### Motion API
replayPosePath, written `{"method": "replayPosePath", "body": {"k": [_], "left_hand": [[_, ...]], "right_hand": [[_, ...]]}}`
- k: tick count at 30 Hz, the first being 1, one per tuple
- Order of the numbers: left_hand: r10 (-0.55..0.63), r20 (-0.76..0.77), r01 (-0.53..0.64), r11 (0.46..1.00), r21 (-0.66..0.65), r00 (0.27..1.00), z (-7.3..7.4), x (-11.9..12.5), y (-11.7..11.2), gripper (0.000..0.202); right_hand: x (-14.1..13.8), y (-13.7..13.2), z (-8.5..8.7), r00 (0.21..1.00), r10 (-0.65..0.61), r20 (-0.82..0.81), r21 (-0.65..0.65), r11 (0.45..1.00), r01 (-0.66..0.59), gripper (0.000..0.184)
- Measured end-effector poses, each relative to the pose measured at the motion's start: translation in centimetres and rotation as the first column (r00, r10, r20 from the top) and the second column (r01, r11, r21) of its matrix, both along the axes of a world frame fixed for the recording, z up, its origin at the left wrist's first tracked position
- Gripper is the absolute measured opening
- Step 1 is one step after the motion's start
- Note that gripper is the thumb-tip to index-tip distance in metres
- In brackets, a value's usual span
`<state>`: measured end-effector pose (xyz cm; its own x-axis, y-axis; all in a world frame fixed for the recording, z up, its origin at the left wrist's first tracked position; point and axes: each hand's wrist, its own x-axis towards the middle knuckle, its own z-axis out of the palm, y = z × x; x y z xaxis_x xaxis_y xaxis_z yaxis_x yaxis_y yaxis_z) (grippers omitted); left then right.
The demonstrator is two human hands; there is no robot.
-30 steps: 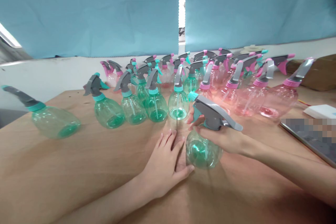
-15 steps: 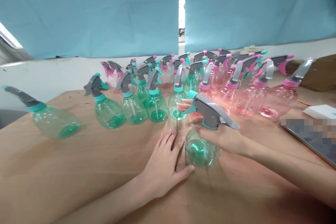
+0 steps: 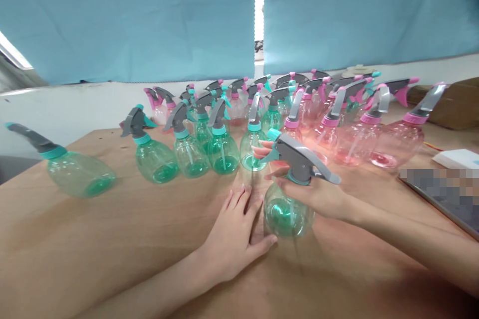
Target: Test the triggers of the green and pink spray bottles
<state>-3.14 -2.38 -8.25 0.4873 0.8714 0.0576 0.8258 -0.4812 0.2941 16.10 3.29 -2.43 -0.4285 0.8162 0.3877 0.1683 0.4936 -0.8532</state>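
My right hand (image 3: 310,192) is wrapped round the neck of a green spray bottle (image 3: 286,212) with a grey and teal trigger head. Some of its fingers show behind the trigger, the rest are hidden by the bottle. To the left, my left hand (image 3: 235,237) lies flat on the wooden table (image 3: 149,244), fingers stretched forward and thumb reaching close to the bottle's base. It holds nothing. Just beyond the hands stand a clear green spray bottle (image 3: 253,147) and a darker green spray bottle (image 3: 223,149).
More green spray bottles stand to the left, the farthest one (image 3: 80,174) at the table's left side. Pink spray bottles (image 3: 355,144) crowd the right and back. A dark flat device (image 3: 441,194), a white box (image 3: 458,159) and a brown box (image 3: 454,104) are at right.
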Motion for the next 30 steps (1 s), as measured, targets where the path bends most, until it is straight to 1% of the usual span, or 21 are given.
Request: {"method": "replayPosePath", "body": {"k": [10, 14, 19, 22, 26, 30], "left_hand": [[-0.004, 0.001, 0.004, 1.0, -0.002, 1.0, 0.0, -0.03, 0.08, 0.072], [-0.003, -0.008, 0.003, 1.0, -0.001, 1.0, -0.03, -0.01, 0.11, 0.073], [-0.004, -0.023, 0.004, 1.0, 0.01, 1.0, -0.02, 0.03, 0.1, 0.071], [-0.005, -0.026, 0.006, 1.0, 0.024, 1.0, -0.09, -0.01, 0.08, 0.072], [-0.006, -0.014, 0.007, 0.999, 0.046, 1.0, -0.21, -0.08, 0.08, 0.072], [-0.01, -0.009, 0.011, 0.999, 0.052, 1.0, -0.16, -0.07, 0.13, 0.07]], "right_hand": [[0.05, -0.05, 0.0, 1.0, -0.011, 0.021, 0.013, 1.0, 0.011, 0.048], [0.07, 0.01, -0.1, 0.999, -0.017, 0.032, 0.026, 1.0, 0.017, 0.052], [-0.12, 0.01, 0.3, 1.0, 0.005, 0.008, 0.046, 0.999, -0.005, 0.054], [-0.13, -0.01, 0.55, 1.0, 0.013, 0.022, 0.046, 0.999, -0.014, 0.052], [0.1, 0.15, 0.47, 0.998, -0.002, 0.066, 0.031, 1.0, 0.0, 0.047], [0.22, 0.33, 0.41, 0.997, 0.001, 0.075, 0.016, 1.0, -0.003, 0.035]]}}
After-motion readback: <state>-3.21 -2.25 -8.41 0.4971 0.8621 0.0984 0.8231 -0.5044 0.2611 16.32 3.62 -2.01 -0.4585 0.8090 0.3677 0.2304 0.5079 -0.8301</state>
